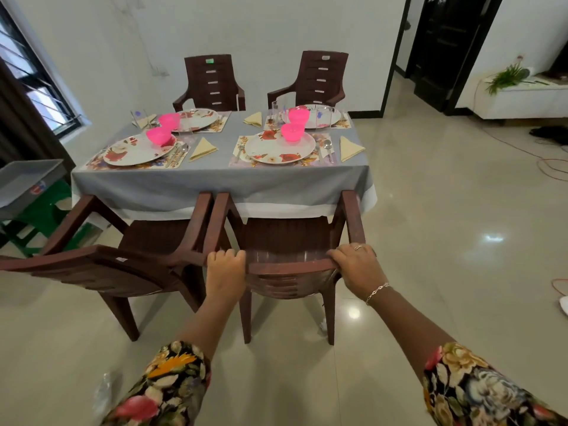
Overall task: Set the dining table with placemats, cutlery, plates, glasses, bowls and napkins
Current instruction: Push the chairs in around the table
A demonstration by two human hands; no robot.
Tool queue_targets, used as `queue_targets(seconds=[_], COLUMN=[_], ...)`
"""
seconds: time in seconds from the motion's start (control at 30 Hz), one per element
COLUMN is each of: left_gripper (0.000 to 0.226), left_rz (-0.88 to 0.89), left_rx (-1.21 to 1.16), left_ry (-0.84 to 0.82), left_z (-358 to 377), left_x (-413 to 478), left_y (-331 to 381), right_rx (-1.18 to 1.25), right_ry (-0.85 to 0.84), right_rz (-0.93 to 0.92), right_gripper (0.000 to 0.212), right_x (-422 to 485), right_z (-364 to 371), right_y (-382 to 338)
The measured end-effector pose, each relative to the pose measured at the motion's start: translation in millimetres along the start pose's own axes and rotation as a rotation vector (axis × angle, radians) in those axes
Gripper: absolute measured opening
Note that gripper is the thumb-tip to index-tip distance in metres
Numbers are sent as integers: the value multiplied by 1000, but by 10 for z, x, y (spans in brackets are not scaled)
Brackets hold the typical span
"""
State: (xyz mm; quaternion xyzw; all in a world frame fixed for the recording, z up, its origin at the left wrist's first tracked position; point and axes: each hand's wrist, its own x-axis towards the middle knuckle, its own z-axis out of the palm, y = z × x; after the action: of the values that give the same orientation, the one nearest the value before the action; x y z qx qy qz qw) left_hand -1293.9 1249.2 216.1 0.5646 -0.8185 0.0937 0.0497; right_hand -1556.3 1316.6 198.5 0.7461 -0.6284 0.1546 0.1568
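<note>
table (215, 182): laid for four with placemats (98, 162), plates (279, 147), pink bowls (292, 132), cutlery (328, 149), folded napkins (349, 148)
glasses (275, 108): clear ones at the far places; nearer ones too faint to tell
remaining: little, chairs aside
left hand (226, 265): curled over the near right chair (289, 267)'s top rail
right hand (356, 265): gripping the same rail, other end

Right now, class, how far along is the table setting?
Done: four places show placemats, plates, pink bowls, cutlery and napkins. In hand: left hand and right hand grip the near chair. Left: glasses show at far places; nearer ones unclear.
</note>
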Motion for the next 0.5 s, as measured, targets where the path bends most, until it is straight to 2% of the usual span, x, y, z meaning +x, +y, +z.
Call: queue_targets(seconds=[0.1,0.2,0.3,0.37,0.5], left_gripper=[32,44,58,58,64], left_rz=[-5,92,85,92,178], left_rx=[15,-21,-83,-100,-174], left_ry=[-65,-156,2,63,22], left_z=[-106,-195,-250,-160,-56], left_x=[-24,32,181,299,542], left_y=[640,1579,2399,2787,3497], right_rx=[45,120,131,98,68], right_ry=[6,-2,-50,-83,-162], right_rz=[-84,-3,57,99,256], right_gripper=[38,62,75,78,75], right_x=[-120,-301,-608,-778,-1010], right_z=[-6,-29,-40,-48,-20], right_y=[220,551,1105,1507,2306])
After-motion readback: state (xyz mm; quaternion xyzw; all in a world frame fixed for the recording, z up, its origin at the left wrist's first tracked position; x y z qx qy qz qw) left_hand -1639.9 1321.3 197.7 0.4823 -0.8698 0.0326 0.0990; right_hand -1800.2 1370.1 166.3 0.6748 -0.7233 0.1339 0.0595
